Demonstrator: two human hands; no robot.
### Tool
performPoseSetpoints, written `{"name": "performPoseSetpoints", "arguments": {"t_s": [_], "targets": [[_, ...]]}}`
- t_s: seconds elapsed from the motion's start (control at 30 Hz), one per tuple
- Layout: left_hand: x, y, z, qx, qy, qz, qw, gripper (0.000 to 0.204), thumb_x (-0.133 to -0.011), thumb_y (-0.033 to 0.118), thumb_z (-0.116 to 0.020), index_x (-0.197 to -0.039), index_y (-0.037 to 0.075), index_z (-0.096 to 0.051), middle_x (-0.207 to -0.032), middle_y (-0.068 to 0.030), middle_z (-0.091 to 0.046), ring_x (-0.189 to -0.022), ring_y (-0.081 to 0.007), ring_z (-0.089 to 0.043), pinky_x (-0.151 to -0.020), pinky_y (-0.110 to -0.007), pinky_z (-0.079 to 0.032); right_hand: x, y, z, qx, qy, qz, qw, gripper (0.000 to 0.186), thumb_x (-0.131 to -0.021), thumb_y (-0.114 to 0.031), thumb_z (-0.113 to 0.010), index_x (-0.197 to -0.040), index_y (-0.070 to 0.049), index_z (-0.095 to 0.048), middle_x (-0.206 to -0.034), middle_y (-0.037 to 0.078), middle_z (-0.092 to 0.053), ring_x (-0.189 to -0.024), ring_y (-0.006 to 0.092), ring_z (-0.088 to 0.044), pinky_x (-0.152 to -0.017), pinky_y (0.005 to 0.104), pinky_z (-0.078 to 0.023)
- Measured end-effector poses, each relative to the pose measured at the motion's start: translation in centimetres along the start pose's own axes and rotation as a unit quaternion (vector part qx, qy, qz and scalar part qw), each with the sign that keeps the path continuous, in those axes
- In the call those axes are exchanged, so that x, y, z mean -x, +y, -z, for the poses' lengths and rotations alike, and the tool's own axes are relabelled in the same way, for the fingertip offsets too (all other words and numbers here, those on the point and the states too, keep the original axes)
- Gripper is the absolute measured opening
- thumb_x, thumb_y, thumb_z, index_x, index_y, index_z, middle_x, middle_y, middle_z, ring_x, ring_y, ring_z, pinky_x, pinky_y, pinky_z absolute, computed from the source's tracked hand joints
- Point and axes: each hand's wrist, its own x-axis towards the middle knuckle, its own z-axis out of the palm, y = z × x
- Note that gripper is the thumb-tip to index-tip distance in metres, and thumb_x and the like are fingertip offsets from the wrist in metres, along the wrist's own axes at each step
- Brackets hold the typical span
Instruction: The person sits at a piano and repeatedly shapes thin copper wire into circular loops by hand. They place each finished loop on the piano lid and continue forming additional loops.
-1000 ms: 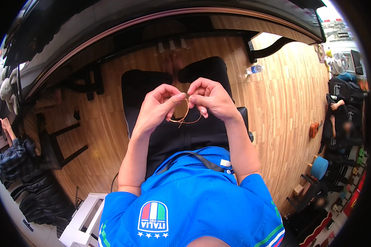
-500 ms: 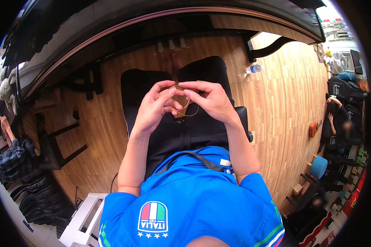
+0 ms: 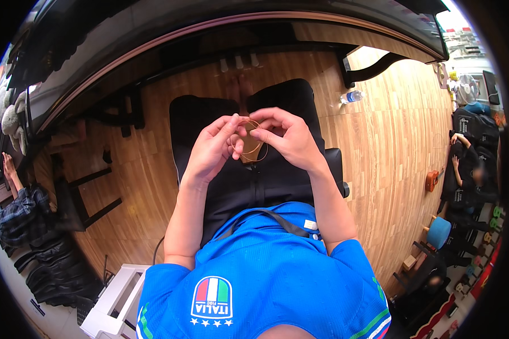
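Thin tan loop (image 3: 267, 150): above the blue shirt (image 3: 265, 254), partly hidden by the left hand (image 3: 210, 146) and right hand (image 3: 288, 138); material too fine to tell.
Bare feet (image 3: 244, 89): farther above the blue shirt, dim in shadow.
White stand (image 3: 114, 298): left of the blue shirt, cut off below.
Person in plaid (image 3: 25, 217): far left of the blue shirt, face blurred.

thin orng-brn cord (image 3: 267, 150), looped, held midair
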Motion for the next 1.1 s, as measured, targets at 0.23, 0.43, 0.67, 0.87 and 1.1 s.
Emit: {"name": "performPoseSetpoints", "arguments": {"t_s": [0.23,0.43,0.67,0.87,1.1], "targets": [[0.0,-0.5,-0.6,-0.105,0.018,-0.012,0.994,0.028,-0.104,0.024,-0.056,-0.114,-0.001,-0.066,-0.086,-0.0025,-0.063,-0.063,-0.0075,-0.059,-0.055,-0.021,-0.049,-0.2,0.2,-0.5,0.017,0.046,0.02,0.999,0.026,-0.093,-0.01,-0.071,-0.118,-0.001,-0.069,-0.091,0.005,-0.072,-0.084,0.0089,-0.067,-0.078,0.0228,-0.053],[0.1,-0.1,-0.9,-0.181,0.024,-0.02,0.983,0.026,-0.102,0.022,-0.06,-0.112,-0.001,-0.068,-0.084,-0.002,-0.064,-0.066,-0.0075,-0.06,-0.061,-0.022,-0.05,-0.4,0.6,-0.9,0.0,0.16,0.053,0.986,0.018,-0.094,-0.012,-0.071,-0.106,0.0,-0.072,-0.089,0.006,-0.073,-0.082,0.0105,-0.068,-0.074,0.024,-0.054],[0.2,0.2,-0.6,-0.223,0.008,-0.038,0.974,0.026,-0.102,0.02,-0.061,-0.115,-0.002,-0.069,-0.085,-0.0016,-0.065,-0.073,-0.0075,-0.06,-0.069,-0.023,-0.051,-0.7,-0.3,0.5,-0.14,0.191,-0.003,0.972,0.037,-0.095,-0.013,-0.07,-0.126,0.004,-0.058,-0.089,0.009,-0.072,-0.064,0.0051,-0.06,-0.055,0.0198,-0.049],[0.2,0.2,-0.9,-0.256,0.01,-0.094,0.962,0.025,-0.099,0.013,-0.065,-0.12,0.0,-0.068,-0.086,-0.0018,-0.065,-0.076,-0.0094,-0.062,-0.072,-0.024,-0.051,-0.1,0.5,0.2,-0.092,0.142,-0.011,0.986,0.033,-0.095,-0.012,-0.07,-0.123,0.002,-0.06,-0.087,0.007,-0.073,-0.063,0.0052,-0.06,-0.056,0.0204,-0.049],[0.4,-0.1,-1.8,-0.509,0.083,-0.337,0.788,0.038,-0.087,0.005,-0.073,-0.123,0.013,-0.07,-0.093,-0.0057,-0.066,-0.079,-0.0153,-0.067,-0.067,-0.028,-0.054,0.1,0.3,0.0,-0.041,0.108,-0.028,0.993,0.021,-0.095,-0.011,-0.069,-0.112,-0.001,-0.074,-0.083,0.004,-0.072,-0.061,0.0047,-0.059,-0.055,0.0188,-0.047]]}}
